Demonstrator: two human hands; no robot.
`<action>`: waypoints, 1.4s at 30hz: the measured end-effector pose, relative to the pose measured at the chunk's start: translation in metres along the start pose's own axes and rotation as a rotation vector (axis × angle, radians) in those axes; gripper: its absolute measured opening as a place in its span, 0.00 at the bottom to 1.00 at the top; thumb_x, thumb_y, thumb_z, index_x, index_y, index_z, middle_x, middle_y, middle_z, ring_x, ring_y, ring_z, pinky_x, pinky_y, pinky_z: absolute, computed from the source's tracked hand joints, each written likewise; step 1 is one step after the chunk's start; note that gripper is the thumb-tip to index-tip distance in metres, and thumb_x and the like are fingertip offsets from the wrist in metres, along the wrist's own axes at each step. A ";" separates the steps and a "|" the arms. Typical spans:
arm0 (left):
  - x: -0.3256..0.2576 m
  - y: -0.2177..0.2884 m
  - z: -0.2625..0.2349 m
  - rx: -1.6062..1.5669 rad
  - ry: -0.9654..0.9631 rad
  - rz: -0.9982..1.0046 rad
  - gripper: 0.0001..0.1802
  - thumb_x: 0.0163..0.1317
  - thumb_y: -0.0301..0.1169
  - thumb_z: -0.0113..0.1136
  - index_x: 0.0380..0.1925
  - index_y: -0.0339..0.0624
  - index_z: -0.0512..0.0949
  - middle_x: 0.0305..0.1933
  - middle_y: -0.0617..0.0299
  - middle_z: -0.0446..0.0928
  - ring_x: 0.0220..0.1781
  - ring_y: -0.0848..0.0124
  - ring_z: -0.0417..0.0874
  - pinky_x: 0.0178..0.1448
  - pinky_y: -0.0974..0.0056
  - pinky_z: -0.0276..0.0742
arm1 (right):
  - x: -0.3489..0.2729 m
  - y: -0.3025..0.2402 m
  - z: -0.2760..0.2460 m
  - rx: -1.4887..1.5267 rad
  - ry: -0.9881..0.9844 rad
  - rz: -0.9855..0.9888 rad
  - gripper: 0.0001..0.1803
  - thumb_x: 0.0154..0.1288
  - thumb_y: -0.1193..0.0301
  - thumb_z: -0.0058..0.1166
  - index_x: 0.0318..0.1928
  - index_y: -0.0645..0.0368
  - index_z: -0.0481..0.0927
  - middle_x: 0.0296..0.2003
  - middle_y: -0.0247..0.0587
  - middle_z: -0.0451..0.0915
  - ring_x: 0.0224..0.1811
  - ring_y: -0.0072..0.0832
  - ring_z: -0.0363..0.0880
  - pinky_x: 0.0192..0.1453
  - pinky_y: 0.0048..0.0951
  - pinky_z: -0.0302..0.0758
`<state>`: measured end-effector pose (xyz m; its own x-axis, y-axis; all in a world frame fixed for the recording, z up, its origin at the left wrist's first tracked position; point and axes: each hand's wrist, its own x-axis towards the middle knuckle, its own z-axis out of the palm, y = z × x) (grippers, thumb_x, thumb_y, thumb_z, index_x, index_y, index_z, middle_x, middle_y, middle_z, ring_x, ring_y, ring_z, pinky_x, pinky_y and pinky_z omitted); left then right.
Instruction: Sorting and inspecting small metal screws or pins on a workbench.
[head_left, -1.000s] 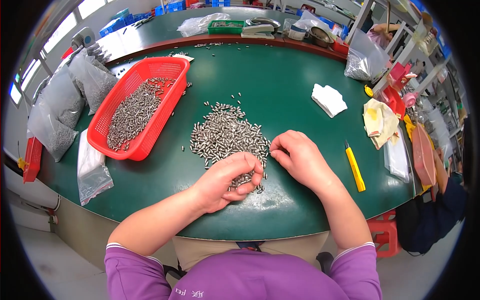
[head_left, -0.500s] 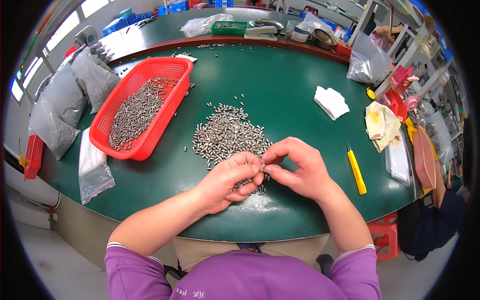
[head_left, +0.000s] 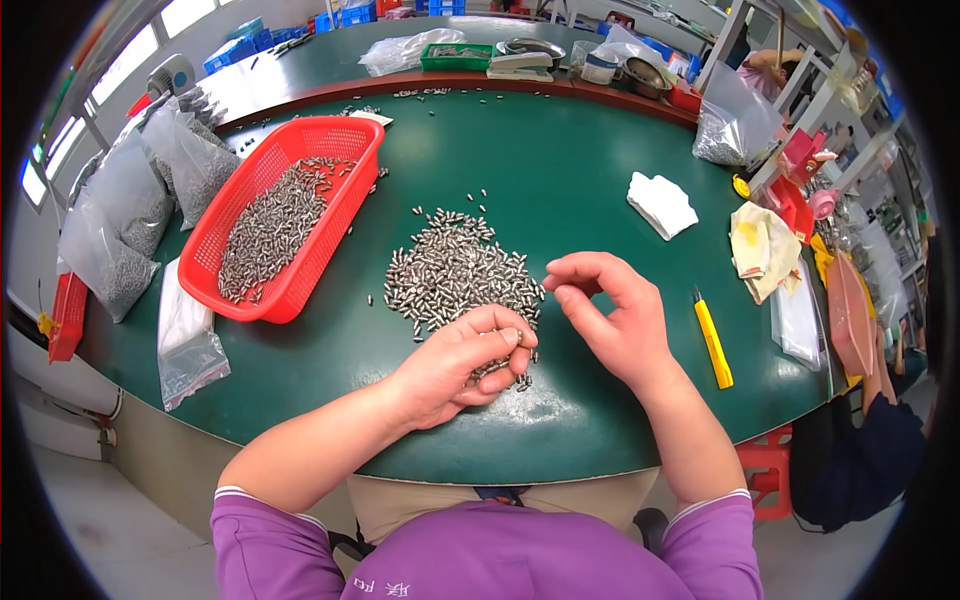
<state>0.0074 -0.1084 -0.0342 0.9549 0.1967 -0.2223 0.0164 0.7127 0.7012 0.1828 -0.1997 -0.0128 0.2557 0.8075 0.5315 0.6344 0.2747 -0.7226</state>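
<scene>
A pile of small silvery metal pins [head_left: 452, 265] with tapered ends lies on the green table [head_left: 560, 160] in front of me. At its near edge my left hand [head_left: 462, 362] is closed around several of the same pins, one showing between thumb and forefinger. My right hand [head_left: 612, 312] hovers just right of the pile, thumb and forefinger apart, with nothing visible between them. To the left, a red perforated basket [head_left: 345, 200] holds many more such pins.
Filled clear bags [head_left: 120, 215] stand at the left edge, above a flat plastic bag [head_left: 190, 340]. On the right lie a white crumpled paper [head_left: 662, 206], a yellow cutter knife [head_left: 712, 340] and a stained cloth [head_left: 764, 250]. A green tray [head_left: 457, 57] sits at the back.
My right hand has drawn away from my left to the right, and its thumb and forefinger have parted. My left hand has stayed in place with its pins.
</scene>
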 end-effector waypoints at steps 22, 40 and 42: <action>-0.001 0.005 0.004 0.005 0.047 -0.010 0.08 0.65 0.34 0.45 0.35 0.42 0.69 0.31 0.61 0.69 0.20 0.81 0.62 0.15 0.80 0.48 | -0.002 0.021 -0.008 -0.452 -0.321 0.142 0.06 0.51 0.74 0.56 0.33 0.57 0.78 0.31 0.39 0.76 0.40 0.38 0.73 0.45 0.35 0.71; -0.002 0.002 0.004 -0.004 0.072 0.032 0.06 0.66 0.34 0.48 0.38 0.46 0.66 0.31 0.64 0.69 0.18 0.84 0.60 0.15 0.81 0.47 | -0.006 -0.003 0.006 0.232 -0.299 0.127 0.05 0.56 0.78 0.56 0.36 0.60 0.78 0.35 0.34 0.74 0.35 0.20 0.73 0.38 0.21 0.72; -0.002 0.002 0.005 -0.010 0.076 0.033 0.06 0.66 0.34 0.49 0.38 0.46 0.67 0.30 0.64 0.69 0.18 0.84 0.60 0.15 0.81 0.47 | -0.006 -0.003 0.007 0.235 -0.275 0.108 0.06 0.56 0.79 0.57 0.35 0.60 0.79 0.34 0.34 0.75 0.34 0.20 0.74 0.38 0.21 0.73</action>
<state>0.0069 -0.1103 -0.0290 0.9295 0.2711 -0.2502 -0.0184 0.7115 0.7024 0.1740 -0.2021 -0.0167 0.0857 0.9396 0.3314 0.4213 0.2673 -0.8667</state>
